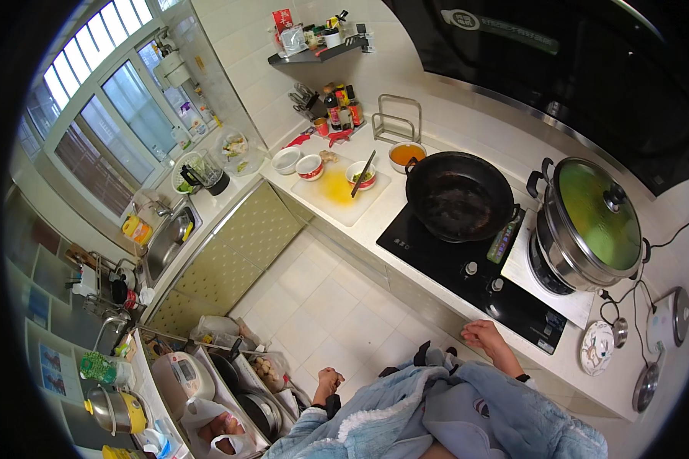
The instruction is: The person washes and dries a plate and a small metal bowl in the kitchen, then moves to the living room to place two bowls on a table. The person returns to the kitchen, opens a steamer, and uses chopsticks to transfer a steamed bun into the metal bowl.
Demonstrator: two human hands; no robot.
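Note:
My left hand [331, 378] hangs low over the tiled floor with its fingers curled, and nothing shows in it. Near the front edge of the counter, beside the black gas hob [436, 258], my right hand [482, 335] is held with its fingers bent; no object shows in it. A black wok [462, 195] stands on the hob's far burner. To its right a steel steamer pot [574, 246] with a glass lid [597, 212] stands over another burner. A white cutting board [350, 209] bears yellow stains and a bowl of chopped greens [360, 175] with chopsticks [363, 174] across it.
A bowl of orange liquid [407, 155] sits behind the wok, near a wire rack [397, 117]. Sauce bottles [339, 109] and a knife block [310, 103] stand in the corner. The sink [169, 244] and a blender jug [209, 175] are left; a rice cooker [184, 373] is lower left.

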